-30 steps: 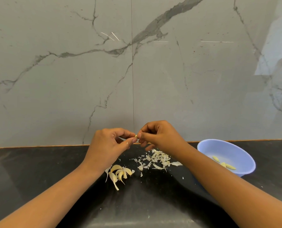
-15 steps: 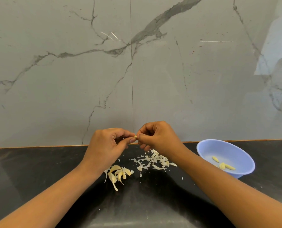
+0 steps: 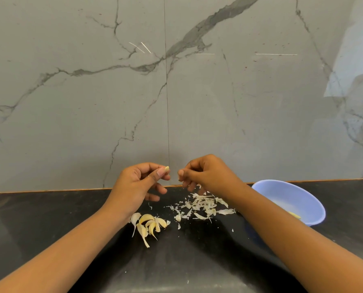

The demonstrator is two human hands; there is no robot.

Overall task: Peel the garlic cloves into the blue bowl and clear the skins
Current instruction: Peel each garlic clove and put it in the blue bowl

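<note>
- Above the black bench (image 3: 49,218), the left hand (image 3: 138,185) pinches one small garlic clove (image 3: 167,168) between its thumb and first finger.
- Just beside it, not touching, the right hand (image 3: 210,174) has its fingers curled, with thumb and first finger pressed together. I cannot tell if a bit of skin is caught there.
- I think the step in hand is peeling this clove. Only its pale tip shows, so I cannot say if it is bare all over.
- Under the left wrist, a little heap of unpeeled cloves (image 3: 149,225) lies on the bench.
- Loose skins (image 3: 201,208) lie scattered under the right hand.
- Off to the right sits the blue bowl (image 3: 282,195) with a peeled clove (image 3: 294,215) inside. The right arm hides part of it.
- Next, I think, any last skin must be picked off, then the clove must go across into the bowl. It is small and smooth, so it needs a gentle, steady pinch.
</note>
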